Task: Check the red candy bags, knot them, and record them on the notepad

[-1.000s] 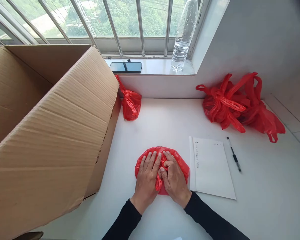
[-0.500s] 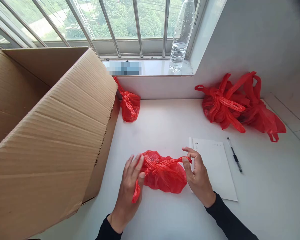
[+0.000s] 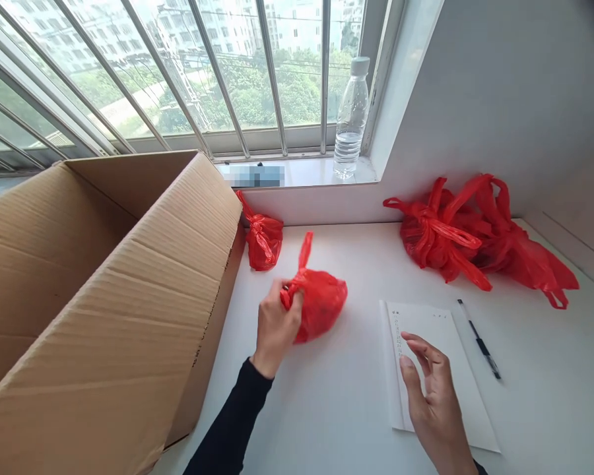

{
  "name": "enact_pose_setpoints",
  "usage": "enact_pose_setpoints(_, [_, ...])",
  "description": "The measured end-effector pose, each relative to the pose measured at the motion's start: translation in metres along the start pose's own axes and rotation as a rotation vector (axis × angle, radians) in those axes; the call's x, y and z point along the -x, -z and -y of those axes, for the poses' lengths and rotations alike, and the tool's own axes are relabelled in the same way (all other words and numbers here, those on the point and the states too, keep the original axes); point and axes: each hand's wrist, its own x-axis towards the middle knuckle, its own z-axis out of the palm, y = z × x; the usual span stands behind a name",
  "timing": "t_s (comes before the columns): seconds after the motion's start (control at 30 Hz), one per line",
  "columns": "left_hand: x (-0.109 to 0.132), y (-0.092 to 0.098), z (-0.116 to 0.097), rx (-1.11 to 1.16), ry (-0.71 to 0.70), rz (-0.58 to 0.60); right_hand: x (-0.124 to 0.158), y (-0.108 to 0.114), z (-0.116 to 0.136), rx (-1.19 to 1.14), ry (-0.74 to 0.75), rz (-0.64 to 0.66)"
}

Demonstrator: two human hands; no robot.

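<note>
My left hand is closed around the knotted top of a red plastic bag. One loop of the bag sticks up past my fingers, and what the bag contains is hidden. My right hand holds nothing; its fingers are apart and curved over a white notepad. Handwriting shows along the notepad's top and left side. To the right of it lies a black-and-clear pen.
At the left stands a large open cardboard box. A small tied red bag sits beside it near the wall. More red bags are heaped at the back right. A water bottle stands on the windowsill.
My left hand has taken hold of the bag's knot and moved it up and away from me. My right hand has let go of the bag's handle and moved right. The view has tilted up.
</note>
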Motion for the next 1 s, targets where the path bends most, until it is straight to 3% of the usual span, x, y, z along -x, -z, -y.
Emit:
enact_pose_setpoints(0.1, [-0.048, -0.012, 0.005, -0.053, 0.050, -0.157, 0.004, -0.002, -0.006, 0.024, -0.012, 0.023])
enact_pose_setpoints(0.2, [-0.067, -0.029, 0.011, -0.121, 0.000, -0.230, 0.011, -0.008, -0.013, 0.057, 0.032, 0.043])
enact_pose_setpoints(0.3, [-0.063, -0.047, 0.014, -0.193, -0.103, -0.238, 0.018, -0.018, -0.020, 0.094, 0.098, 0.027])
enact_pose_setpoints(0.43, [-0.060, -0.065, 0.025, -0.256, -0.229, -0.152, 0.024, -0.032, -0.024, 0.117, 0.168, -0.001])
enact_pose_setpoints(0.67, [-0.091, -0.085, 0.052, -0.292, -0.243, -0.014, 0.016, -0.040, -0.029, 0.146, 0.342, 0.067])
enact_pose_setpoints(0.83, [-0.092, -0.081, 0.039, -0.242, -0.236, -0.005, 0.003, -0.031, -0.014, 0.207, 0.367, 0.218])
enact_pose_setpoints(1.0, [-0.064, -0.073, 0.021, -0.156, -0.293, 0.008, 0.002, -0.030, -0.002, 0.218, 0.346, 0.267])
